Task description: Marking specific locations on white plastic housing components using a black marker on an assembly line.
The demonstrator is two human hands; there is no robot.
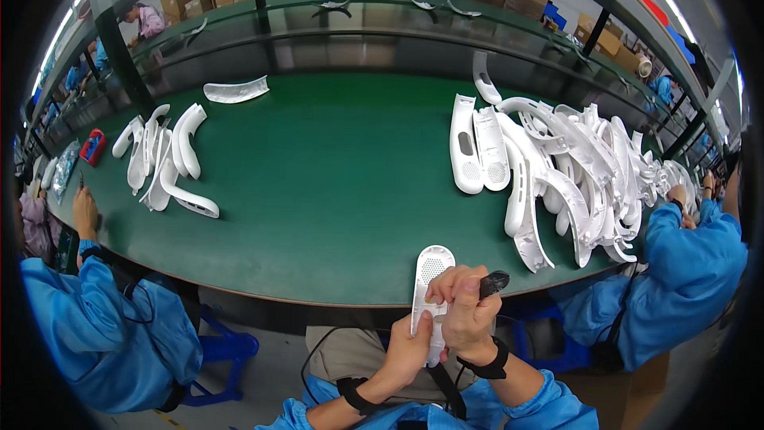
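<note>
Over my lap, just off the table's near edge, my left hand (407, 349) grips a white plastic shell (434, 263) with a grid of small holes at its rounded far end. Its thumb lies on the shell's inner side. Closed above the same shell, my right hand (468, 314) holds a black-handled tool (495, 282). The handle's dark end sticks out to the right of the fist; the working end is hidden by the fingers, so I cannot tell its exact kind. Both wrists wear black bands.
A large heap of white curved shells (589, 179) covers the green table (334, 191) at right; a smaller group (163, 159) lies at left, near a single shell (236, 91). Co-workers in blue sit left (119, 326) and right (664, 287). A dark ledge (358, 54) runs behind.
</note>
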